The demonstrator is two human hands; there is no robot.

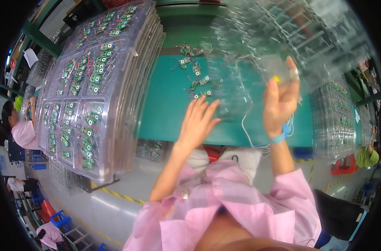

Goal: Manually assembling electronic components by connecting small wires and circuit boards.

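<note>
My left hand [200,118] lies over the green mat with its fingers spread, the tips touching or just beside small green circuit boards [195,69] with red wires. My right hand [282,100] is raised on the other side, thumb and fingers around the edge of a clear plastic tray [282,31]. That tray is tilted up and smeared by motion, so its contents and the exact grip are hard to make out. A small yellow spot shows by my right thumb. A blue wrist strap [279,136] with a white cord circles my right wrist.
A tall stack of clear trays [127,100] filled with circuit boards stands at the left. Another tray stack [335,117] is at the right. The green mat [157,121] covers the bench. A person [24,131] in pink sits far left; a green-sleeved person [366,157] is far right.
</note>
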